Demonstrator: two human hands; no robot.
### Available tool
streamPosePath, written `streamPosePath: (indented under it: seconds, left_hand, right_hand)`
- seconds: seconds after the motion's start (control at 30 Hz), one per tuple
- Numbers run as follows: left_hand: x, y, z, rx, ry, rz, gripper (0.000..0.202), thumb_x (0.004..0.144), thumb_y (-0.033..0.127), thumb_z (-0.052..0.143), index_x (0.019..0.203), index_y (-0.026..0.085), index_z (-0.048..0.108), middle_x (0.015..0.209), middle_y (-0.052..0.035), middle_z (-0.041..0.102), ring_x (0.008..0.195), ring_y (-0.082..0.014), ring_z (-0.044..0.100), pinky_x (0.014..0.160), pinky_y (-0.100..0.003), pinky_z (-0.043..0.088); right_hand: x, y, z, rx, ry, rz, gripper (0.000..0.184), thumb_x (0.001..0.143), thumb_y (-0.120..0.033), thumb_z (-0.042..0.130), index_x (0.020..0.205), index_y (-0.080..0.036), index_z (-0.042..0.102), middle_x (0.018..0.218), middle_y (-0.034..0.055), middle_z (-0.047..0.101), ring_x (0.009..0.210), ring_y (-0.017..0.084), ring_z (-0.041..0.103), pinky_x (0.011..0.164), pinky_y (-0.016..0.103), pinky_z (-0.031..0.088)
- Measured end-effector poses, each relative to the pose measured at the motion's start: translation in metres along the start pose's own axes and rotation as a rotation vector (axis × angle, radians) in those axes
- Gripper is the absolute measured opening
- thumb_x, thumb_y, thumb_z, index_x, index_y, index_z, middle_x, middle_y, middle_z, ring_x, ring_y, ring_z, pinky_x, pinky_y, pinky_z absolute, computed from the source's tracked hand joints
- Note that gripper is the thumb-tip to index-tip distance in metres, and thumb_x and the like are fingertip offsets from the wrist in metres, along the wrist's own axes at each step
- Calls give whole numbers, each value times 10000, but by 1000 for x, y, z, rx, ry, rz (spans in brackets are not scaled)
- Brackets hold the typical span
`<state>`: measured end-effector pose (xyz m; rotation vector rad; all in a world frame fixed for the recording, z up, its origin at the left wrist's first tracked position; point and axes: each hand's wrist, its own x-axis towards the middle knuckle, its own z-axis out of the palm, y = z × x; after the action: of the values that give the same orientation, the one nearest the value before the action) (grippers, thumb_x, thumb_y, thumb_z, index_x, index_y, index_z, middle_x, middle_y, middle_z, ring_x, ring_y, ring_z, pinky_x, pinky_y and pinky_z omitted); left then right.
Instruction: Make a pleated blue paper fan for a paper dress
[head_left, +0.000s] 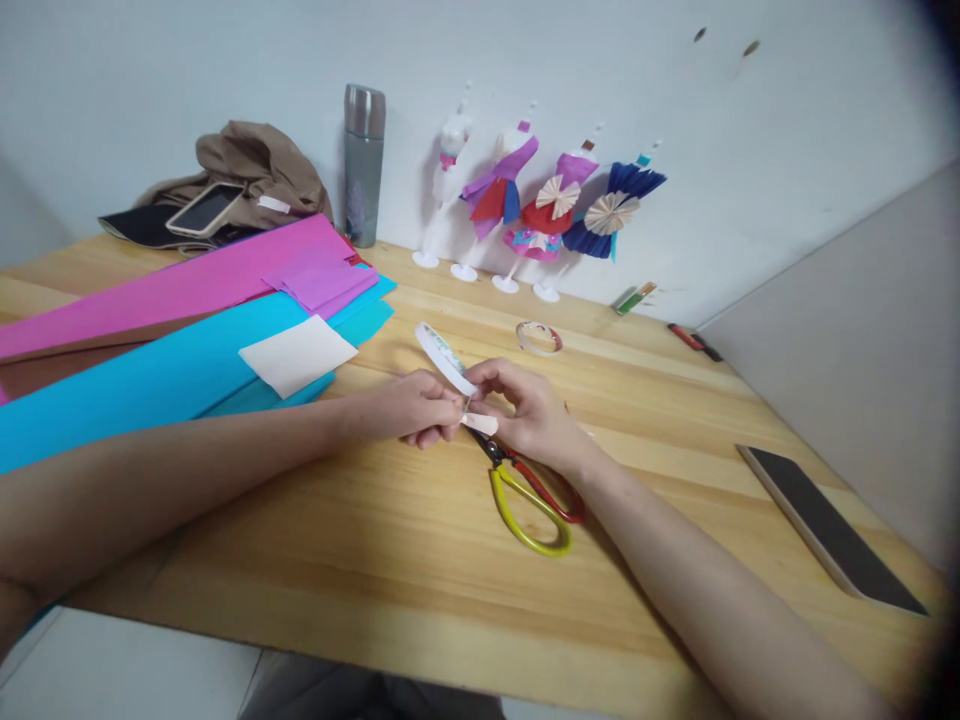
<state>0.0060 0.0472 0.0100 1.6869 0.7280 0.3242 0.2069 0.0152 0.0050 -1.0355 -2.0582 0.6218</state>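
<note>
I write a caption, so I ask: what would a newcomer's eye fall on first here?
Probably the pink, purple, red and blue costumes on small white mannequins before the white wall. Next, the long bright blue paper on the left of the wooden table. Centrally, a round white tape roll at the right hand, above scissors with yellow and red handles.

A flask [363, 165] stands beside brown cloth [255, 150], perhaps clothing.
</note>
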Motion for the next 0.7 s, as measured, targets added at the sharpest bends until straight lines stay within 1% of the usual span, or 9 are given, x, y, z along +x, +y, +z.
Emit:
streamPosePath:
  seconds: [0.1,0.23,0.27,0.43,0.5,0.57,0.63,0.7]
  left_hand:
    - [4,-5,0,-59,-41,-19,177,779,265,500,650,160,559,476,15,498,425,-100,455,424,-212,336]
    - [7,-8,-3,-181,-107,-41,170,769,256,504,637,163,555,438,25,473,376,-80,387,392,-199,273]
    - [7,-7,-4,-193,-118,-39,164,765,250,506,635,164,557,435,28,470,373,-77,379,390,-198,261]
    - [4,-1,-5,-118,-130,-24,142,725,216,540,597,160,563,430,24,467,375,-70,379,384,-195,240]
    - [4,0,-2,-186,-120,-29,133,714,215,545,593,162,557,446,20,474,375,-71,383,375,-194,245]
    - [5,-1,3,-325,-91,-39,135,715,225,532,595,165,538,484,14,494,380,-73,405,369,-194,261]
    - [6,-4,7,-408,-51,-43,145,730,230,519,603,162,535,513,7,517,387,-71,428,375,-191,285]
    - [8,-8,10,-387,-12,-43,155,750,229,513,619,155,554,503,6,527,389,-73,448,381,-185,297]
  right_hand:
    - [0,0,1,2,-19,7,109,835,-263,697,905,-198,646,774,15,684,689,159,629,659,295,482]
    - [-1,0,3,-53,48,10,1,856,-194,641,856,-194,641,718,2,663,631,143,586,612,275,447]
    - [-1,0,4,-79,65,-3,19,856,-182,634,843,-193,643,701,-1,652,617,141,575,602,273,438]
    - [-1,0,8,-157,122,-99,75,871,-236,644,811,-191,647,691,13,634,611,158,580,587,290,443]
    - [-1,2,9,-144,162,-87,83,876,-260,646,820,-199,644,709,19,643,626,168,597,596,300,459]
    - [-3,4,9,-111,194,-41,70,874,-265,646,843,-203,643,733,23,654,641,175,608,608,310,473]
    - [-3,6,8,-60,183,20,64,853,-257,662,869,-197,647,749,27,659,658,180,616,620,318,484]
    - [-3,7,8,5,126,76,107,812,-251,696,882,-188,647,749,26,659,667,180,618,619,316,487]
